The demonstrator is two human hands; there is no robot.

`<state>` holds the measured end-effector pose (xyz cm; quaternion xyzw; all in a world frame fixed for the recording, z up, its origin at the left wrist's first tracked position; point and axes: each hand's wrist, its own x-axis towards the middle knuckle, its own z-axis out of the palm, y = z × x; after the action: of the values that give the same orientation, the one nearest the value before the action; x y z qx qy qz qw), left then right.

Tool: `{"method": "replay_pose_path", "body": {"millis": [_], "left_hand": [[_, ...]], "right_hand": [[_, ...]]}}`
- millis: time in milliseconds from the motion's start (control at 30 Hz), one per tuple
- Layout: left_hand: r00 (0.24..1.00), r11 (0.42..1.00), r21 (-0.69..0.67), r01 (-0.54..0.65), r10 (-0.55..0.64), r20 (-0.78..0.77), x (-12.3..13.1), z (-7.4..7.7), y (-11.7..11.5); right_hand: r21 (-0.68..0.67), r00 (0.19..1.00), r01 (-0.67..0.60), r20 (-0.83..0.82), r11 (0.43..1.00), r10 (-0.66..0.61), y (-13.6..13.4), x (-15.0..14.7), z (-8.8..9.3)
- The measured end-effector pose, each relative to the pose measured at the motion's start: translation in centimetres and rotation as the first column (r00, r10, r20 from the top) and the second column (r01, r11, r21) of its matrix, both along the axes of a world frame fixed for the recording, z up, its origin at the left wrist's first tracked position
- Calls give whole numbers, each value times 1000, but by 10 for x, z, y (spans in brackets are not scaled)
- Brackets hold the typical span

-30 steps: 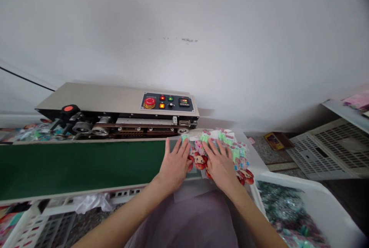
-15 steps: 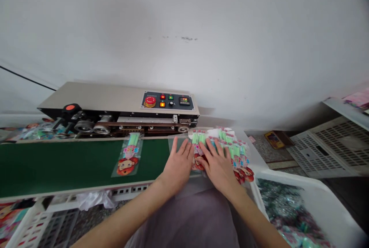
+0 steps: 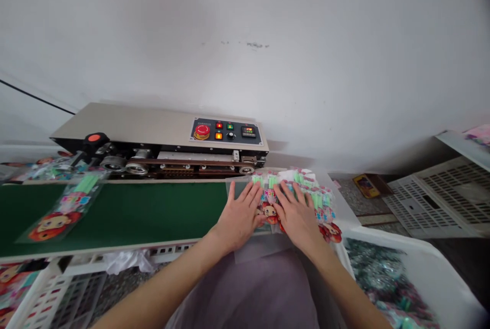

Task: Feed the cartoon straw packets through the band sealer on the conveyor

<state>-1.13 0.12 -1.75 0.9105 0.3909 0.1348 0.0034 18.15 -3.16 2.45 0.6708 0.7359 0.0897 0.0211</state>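
My left hand (image 3: 240,217) lies flat with its fingers extended over clear plastic packets at the right end of the green conveyor belt (image 3: 153,211). Under the fingers of my right hand (image 3: 297,214), which are spread, is a pile of such packets. One packet (image 3: 270,206) shows between the hands, with green sticks at its top and a red-haired cartoon figure at its bottom. More packets (image 3: 325,211) overlap to the right of my right hand. Far left on the belt, a single packet (image 3: 63,209) lies tilted, its top near the machine's rollers.
Behind the belt stands a band sealing machine (image 3: 153,127) with a red stop button (image 3: 201,132) and lit switches. A white tub (image 3: 429,262) of shiny packets is at lower right. Plastic crates (image 3: 444,201) stand farther right. Another crate (image 3: 57,298) sits below the belt.
The single packet on the belt has travelled left and now lies tilted. Both my hands stay over the pile, and a packet's cartoon face shows more fully between them.
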Motion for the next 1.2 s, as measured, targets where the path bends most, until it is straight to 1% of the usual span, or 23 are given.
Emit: {"method": "replay_pose_path", "body": {"millis": [100,167,300,333,400,433,500,600,667,700,833,900,1000,1100,1200], "left_hand": [[999,999,-1,-39,39,0,-8,0,-2],[997,997,-25,-73,73,-11,-16,5,-2],[976,973,-76,-216,213,-43,-26,27,-1],[973,970,-74,-231,228,-39,-25,33,-1],[983,980,-71,-183,182,-20,-16,38,-1],[991,988,-74,-134,134,-9,-10,36,-2],[999,996,-77,-51,52,11,1,27,-3],[999,999,-49,-19,20,28,10,8,-2],[1000,999,-34,2,-1,29,8,1,-1],[999,999,-32,22,-21,26,5,-1,0],[989,987,-57,150,-149,20,-6,3,3],[983,979,-83,184,-181,36,-8,6,4],[982,976,-115,183,-177,64,-8,8,3],[984,979,-111,169,-162,77,-6,7,1],[991,988,-94,123,-116,69,-4,7,-2]], "right_hand": [[-18,1000,3,-8,1000,-3,1,-1,0],[-33,999,-7,-34,999,6,2,-7,-1],[-56,992,-68,-108,996,62,7,-25,2],[-55,990,-82,-121,995,75,7,-28,4],[-36,989,-82,-123,996,77,5,-31,7],[-18,992,-65,-110,998,63,3,-30,8],[15,998,-21,-64,1000,22,-4,-25,7],[25,1000,13,-2,1000,-13,-13,-13,2],[29,999,28,16,999,-28,-16,-9,-2],[34,999,35,19,999,-36,-16,-7,-4],[47,999,51,8,998,-52,-13,-6,-7],[49,999,50,1,998,-50,-13,-6,-8],[44,999,46,0,998,-46,-14,-6,-9],[33,999,49,7,998,-49,-14,-7,-8],[23,999,49,7,999,-49,-11,-10,-7]]}}
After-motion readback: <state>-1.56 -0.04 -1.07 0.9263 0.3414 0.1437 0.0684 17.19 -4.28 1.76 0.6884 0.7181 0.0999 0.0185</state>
